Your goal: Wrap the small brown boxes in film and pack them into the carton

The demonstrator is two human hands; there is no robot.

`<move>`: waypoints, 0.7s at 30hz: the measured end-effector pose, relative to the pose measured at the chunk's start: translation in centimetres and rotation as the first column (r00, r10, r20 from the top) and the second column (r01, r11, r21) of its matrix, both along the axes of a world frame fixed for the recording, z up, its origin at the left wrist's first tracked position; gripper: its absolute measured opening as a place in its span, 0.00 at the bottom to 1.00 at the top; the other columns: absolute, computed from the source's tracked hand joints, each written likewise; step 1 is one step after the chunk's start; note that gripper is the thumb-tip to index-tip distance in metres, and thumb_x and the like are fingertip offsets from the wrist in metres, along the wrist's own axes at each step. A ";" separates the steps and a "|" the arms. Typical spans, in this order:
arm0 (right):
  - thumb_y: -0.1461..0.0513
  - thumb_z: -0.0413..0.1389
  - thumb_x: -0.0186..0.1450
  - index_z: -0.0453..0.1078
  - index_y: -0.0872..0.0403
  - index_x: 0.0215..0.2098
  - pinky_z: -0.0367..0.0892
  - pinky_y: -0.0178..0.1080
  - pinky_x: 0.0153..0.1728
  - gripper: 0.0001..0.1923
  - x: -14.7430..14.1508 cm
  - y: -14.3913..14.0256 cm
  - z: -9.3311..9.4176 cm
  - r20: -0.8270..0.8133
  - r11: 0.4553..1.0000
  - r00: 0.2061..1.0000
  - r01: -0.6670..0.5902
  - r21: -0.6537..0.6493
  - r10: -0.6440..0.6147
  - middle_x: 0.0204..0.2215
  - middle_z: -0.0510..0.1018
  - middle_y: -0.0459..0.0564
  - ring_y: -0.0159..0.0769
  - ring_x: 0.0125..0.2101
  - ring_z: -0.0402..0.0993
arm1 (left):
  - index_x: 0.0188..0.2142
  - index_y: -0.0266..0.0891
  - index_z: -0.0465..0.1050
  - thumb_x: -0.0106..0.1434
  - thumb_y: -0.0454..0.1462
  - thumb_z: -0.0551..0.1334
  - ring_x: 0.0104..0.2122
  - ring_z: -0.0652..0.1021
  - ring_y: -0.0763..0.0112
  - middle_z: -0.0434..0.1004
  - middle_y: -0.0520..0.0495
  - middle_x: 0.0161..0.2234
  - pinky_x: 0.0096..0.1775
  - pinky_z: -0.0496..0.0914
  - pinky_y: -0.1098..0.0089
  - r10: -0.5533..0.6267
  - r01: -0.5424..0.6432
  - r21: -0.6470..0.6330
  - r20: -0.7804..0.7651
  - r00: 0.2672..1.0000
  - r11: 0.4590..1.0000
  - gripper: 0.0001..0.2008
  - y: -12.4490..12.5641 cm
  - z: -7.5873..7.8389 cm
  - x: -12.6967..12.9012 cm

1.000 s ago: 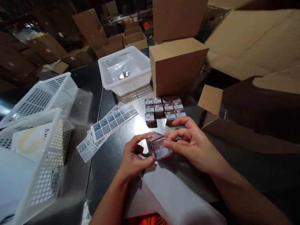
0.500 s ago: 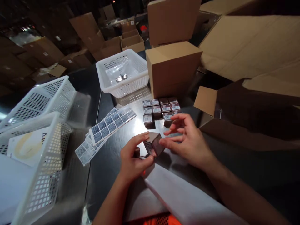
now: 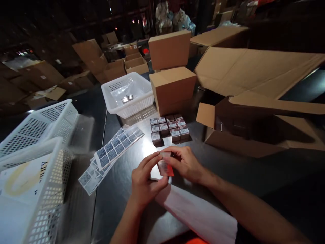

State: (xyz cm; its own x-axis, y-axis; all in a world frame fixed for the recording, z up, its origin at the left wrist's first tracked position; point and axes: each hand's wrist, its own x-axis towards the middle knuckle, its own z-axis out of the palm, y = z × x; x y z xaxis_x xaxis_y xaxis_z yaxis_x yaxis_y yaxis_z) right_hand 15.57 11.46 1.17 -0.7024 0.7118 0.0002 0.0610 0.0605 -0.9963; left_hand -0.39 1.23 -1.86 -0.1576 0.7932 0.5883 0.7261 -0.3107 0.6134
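Over a dark, shiny metal table (image 3: pixel 122 200), you hold one small, glossy dark cube-shaped carton (image 3: pixel 164 167) aloft between both hands, in front of rows of small dark cartons with white barcode labels (image 3: pixel 169 129). Your left hand (image 3: pixel 148 177) clamps it at the left, fingers along the upper edge and thumb below; your right hand (image 3: pixel 186 165) pinches it from the right, thumb against a face and fingers over the top.

The carton looks light and stiff, its smooth finish likely a little slippery and its corners apt to dent; opposite edges or flat sides should offer the surest hold.

The barcode print is too small to read. White label sheets printed with dark squares (image 3: pixel 118 145) lie overlapping to your left, their text illegible. In a white perforated plastic basket (image 3: pixel 57 169), a white printed package with a yellowish ring (image 3: pixel 24 176) carries dark, sideways lettering you cannot make out with certainty.
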 end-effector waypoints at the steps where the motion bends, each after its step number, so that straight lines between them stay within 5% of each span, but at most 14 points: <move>1: 0.43 0.54 0.65 0.76 0.57 0.38 0.68 0.36 0.31 0.26 0.2 0.5 0.0 -0.038 0.996 0.998 -0.061 -0.058 0.059 0.27 0.78 0.49 0.36 0.29 0.75 | 0.50 0.45 0.76 0.50 0.31 0.70 0.23 0.78 0.75 0.82 0.45 0.48 0.23 0.70 0.75 0.030 -0.028 -0.039 0.060 0.998 0.999 0.26 0.0 -0.1 -0.1; 4: 0.42 0.64 0.57 0.72 0.55 0.42 0.69 0.36 0.36 0.28 0.7 2.0 -0.3 -0.131 0.940 0.965 -0.252 -0.230 0.227 0.37 0.79 0.49 0.35 0.36 0.76 | 0.49 0.44 0.76 0.50 0.33 0.70 0.13 0.62 0.85 0.84 0.47 0.43 0.15 0.55 0.77 0.114 -0.064 -0.196 0.256 0.960 0.979 0.25 0.2 -0.1 -0.4; 8: 0.53 0.76 0.41 0.64 0.51 0.45 0.69 0.32 0.33 0.39 0.8 2.5 -0.8 -0.154 0.881 0.950 -0.309 -0.359 0.270 0.35 0.75 0.42 0.29 0.31 0.74 | 0.46 0.43 0.77 0.46 0.34 0.71 0.14 0.61 0.86 0.83 0.47 0.41 0.16 0.54 0.79 0.058 0.069 -0.275 0.430 0.901 0.959 0.25 0.2 -0.3 -0.6; 11: 0.55 0.77 0.37 0.62 0.50 0.45 0.70 0.31 0.32 0.42 0.9 2.1 -0.4 -0.144 0.860 0.944 -0.331 -0.387 0.298 0.32 0.74 0.39 0.28 0.29 0.74 | 0.44 0.40 0.79 0.45 0.38 0.73 0.14 0.60 0.84 0.81 0.50 0.29 0.17 0.54 0.78 0.090 0.044 -0.271 0.465 0.881 0.962 0.24 -0.2 -0.7 -0.8; 14: 0.60 0.78 0.37 0.64 0.50 0.47 0.70 0.29 0.30 0.43 1.3 1.6 0.6 -0.107 0.887 0.953 -0.301 -0.351 0.282 0.33 0.74 0.39 0.27 0.28 0.74 | 0.45 0.39 0.80 0.43 0.43 0.75 0.13 0.59 0.80 0.65 0.58 0.14 0.17 0.52 0.77 0.120 0.040 -0.321 0.464 0.878 0.946 0.28 -0.4 -1.1 -1.0; 17: 0.62 0.76 0.41 0.67 0.47 0.52 0.66 0.27 0.25 0.42 2.8 0.8 1.7 0.027 0.942 0.967 -0.240 -0.234 0.253 0.32 0.73 0.37 0.25 0.26 0.72 | 0.50 0.39 0.79 0.45 0.48 0.75 0.13 0.57 0.78 0.57 0.60 0.12 0.18 0.50 0.76 0.074 0.069 -0.337 0.394 0.916 0.939 0.33 -0.6 -1.1 -0.5; 21: 0.66 0.69 0.47 0.75 0.51 0.48 0.66 0.30 0.30 0.28 7.6 0.2 4.3 0.227 0.989 0.968 -0.128 0.069 0.109 0.28 0.75 0.38 0.28 0.28 0.71 | 0.56 0.44 0.77 0.45 0.55 0.73 0.13 0.54 0.78 0.64 0.58 0.15 0.17 0.48 0.72 0.007 0.083 -0.305 0.284 0.959 0.949 0.39 -0.9 -0.9 0.6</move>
State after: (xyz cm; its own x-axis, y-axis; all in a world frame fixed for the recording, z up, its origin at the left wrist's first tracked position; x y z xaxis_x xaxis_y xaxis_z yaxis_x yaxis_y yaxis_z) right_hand 23.19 11.67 5.49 -0.7710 0.6273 -0.1099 0.2674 0.1623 -0.9498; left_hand 0.24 0.32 -2.78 -0.2447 0.9373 0.2481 0.5040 -0.0956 0.8584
